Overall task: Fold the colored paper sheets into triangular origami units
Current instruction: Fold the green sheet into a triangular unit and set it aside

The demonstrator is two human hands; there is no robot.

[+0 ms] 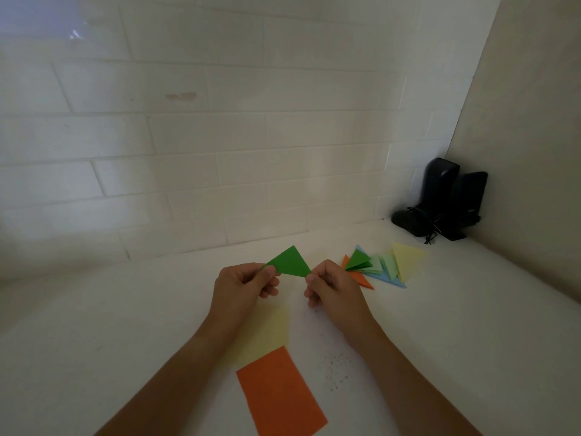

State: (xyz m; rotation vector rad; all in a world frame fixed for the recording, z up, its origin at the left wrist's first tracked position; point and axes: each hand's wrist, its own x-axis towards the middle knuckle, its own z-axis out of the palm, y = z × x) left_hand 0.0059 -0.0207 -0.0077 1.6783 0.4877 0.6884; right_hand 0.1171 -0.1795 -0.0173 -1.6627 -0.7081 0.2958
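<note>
Holding: we have the green triangle (290,262) raised over the white table (125,325), just above the middle of the frame, its point turned upward.
Left hand: our left hand (243,286) pinches the triangle's left corner between thumb and forefinger, the other fingers curled underneath.
Right hand: our right hand (330,286) pinches the right corner in the same way, fingers curled in.
Flat sheets: a yellow sheet (268,330) lies on the table below our hands, partly hidden by our left wrist; an orange sheet (279,393) lies just below it toward the bottom centre, its upper corner over the yellow one.
Folded pile: to the right of our right hand we see a cluster of folded triangles (382,265) in overlapping colours: orange, dark green, pale green, blue and yellow.
Corner: two black speakers (440,202) stand at the right of the frame where the tiled wall (188,136) meets the side wall, well apart from the paper.
Table marks: small dark specks (338,369) dot the surface right of the orange sheet.
</note>
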